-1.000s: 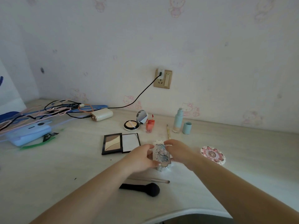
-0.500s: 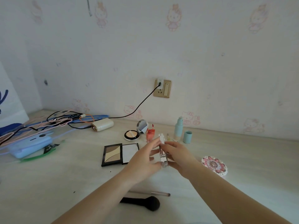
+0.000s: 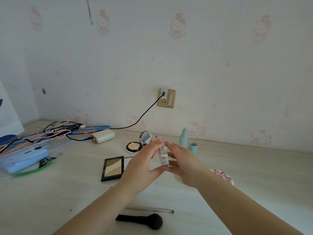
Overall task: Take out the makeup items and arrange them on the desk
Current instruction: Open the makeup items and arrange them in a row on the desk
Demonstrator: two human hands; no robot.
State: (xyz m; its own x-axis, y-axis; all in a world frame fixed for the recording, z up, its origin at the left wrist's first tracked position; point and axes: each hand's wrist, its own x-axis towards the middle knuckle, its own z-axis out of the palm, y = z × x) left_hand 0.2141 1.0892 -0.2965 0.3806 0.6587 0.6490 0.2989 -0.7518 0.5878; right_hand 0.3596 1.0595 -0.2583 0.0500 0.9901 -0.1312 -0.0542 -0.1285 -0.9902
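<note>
Both hands hold a small silvery makeup case (image 3: 163, 156) edge-on above the desk. My left hand (image 3: 143, 164) grips its left side and my right hand (image 3: 183, 164) grips its right side. On the desk lie an open brown eyeshadow palette (image 3: 113, 168), an open round powder compact (image 3: 134, 146) with its mirror up, a pale blue bottle (image 3: 183, 138) with its cap (image 3: 193, 148) beside it, a black powder brush (image 3: 144, 220), a thin brush (image 3: 150, 210) and a pink flowered round compact (image 3: 223, 175). A red item behind my hands is mostly hidden.
Tangled cables (image 3: 50, 131), a white power bank (image 3: 103, 136) and a blue pouch (image 3: 23, 158) crowd the desk's left end. A black cord runs to a gold wall socket (image 3: 166, 98). The desk's front edge is below the brushes.
The case has been lifted from near the desk surface and turned from face-on to edge-on between both hands. The view has tilted upward.
</note>
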